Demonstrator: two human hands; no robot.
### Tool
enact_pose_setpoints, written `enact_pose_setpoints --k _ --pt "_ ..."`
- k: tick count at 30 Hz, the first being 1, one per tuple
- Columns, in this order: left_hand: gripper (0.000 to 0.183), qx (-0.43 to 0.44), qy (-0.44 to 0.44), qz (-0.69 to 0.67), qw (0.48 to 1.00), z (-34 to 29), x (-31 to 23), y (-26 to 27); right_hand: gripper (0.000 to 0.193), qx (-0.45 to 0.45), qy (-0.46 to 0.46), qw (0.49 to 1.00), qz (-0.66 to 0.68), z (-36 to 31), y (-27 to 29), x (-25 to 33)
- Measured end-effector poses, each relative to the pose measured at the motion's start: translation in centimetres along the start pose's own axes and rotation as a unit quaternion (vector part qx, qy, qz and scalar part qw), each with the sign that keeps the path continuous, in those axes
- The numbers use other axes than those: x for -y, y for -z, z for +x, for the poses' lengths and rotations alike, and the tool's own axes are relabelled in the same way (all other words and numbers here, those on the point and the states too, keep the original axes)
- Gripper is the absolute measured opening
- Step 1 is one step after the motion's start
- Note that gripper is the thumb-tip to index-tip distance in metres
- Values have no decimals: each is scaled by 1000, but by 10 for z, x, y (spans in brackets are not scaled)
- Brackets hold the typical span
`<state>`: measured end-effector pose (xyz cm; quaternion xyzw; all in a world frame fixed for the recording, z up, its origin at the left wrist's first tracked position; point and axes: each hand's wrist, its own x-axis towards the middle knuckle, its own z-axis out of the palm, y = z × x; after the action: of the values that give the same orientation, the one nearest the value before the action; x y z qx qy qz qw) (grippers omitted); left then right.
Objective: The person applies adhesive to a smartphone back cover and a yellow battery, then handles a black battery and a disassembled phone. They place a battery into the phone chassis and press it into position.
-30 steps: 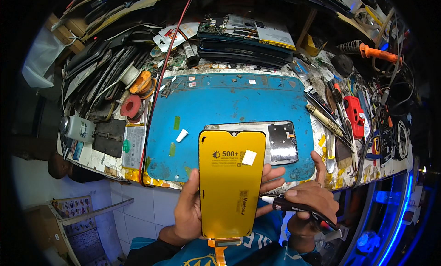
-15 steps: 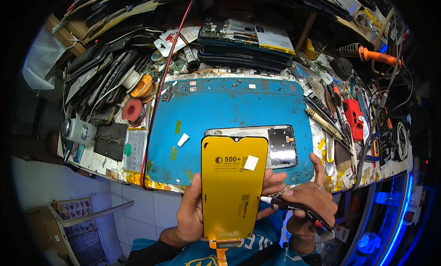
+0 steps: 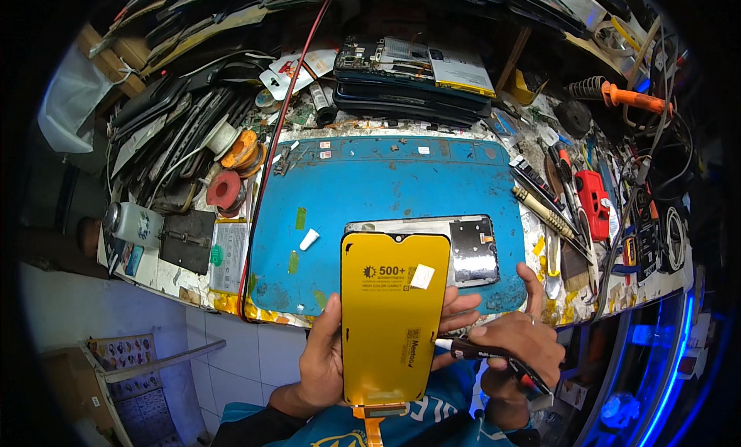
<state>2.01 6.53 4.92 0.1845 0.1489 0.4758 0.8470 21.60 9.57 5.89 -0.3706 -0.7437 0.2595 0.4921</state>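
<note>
My left hand (image 3: 320, 360) holds a phone screen (image 3: 392, 314) upright by its sides, thumb on the left edge and fingers behind it and past the right edge. Its yellow back faces me, with a small white sticker near the top and an orange ribbon cable (image 3: 373, 430) hanging below. My right hand (image 3: 526, 340) grips a dark glue tube (image 3: 468, 349), whose white nozzle meets the screen's right edge below the middle. Behind the screen, a phone frame (image 3: 472, 246) lies on the blue mat (image 3: 370, 181), partly hidden. A white cap (image 3: 309, 239) rests on the mat's left part.
Stacked phone parts (image 3: 413, 76) stand at the back. Solder spools (image 3: 224, 189) and piled phone cases (image 3: 166, 130) crowd the left. Screwdrivers, a brush and a red tool (image 3: 593, 194) lie right, with a soldering iron (image 3: 637, 98) above. A red-black cable (image 3: 279, 130) crosses the bench.
The glue tube's nozzle has shifted slightly down along the screen's right edge. Little else differs beyond a small shift of the whole view.
</note>
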Motion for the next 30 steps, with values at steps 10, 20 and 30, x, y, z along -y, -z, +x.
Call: enact_pose_setpoints --k 10,20,30 --pt "93 -2 -6 11 1000 1 0 1 22 10 4 1000 -2 -3 0 0" --pt "88 -33 7 -44 998 -4 7 -8 46 -141 -11 990 -3 14 -5 -10" --pt "89 18 35 -4 999 -6 12 -1 19 -139 50 989 -15 19 -6 -19"
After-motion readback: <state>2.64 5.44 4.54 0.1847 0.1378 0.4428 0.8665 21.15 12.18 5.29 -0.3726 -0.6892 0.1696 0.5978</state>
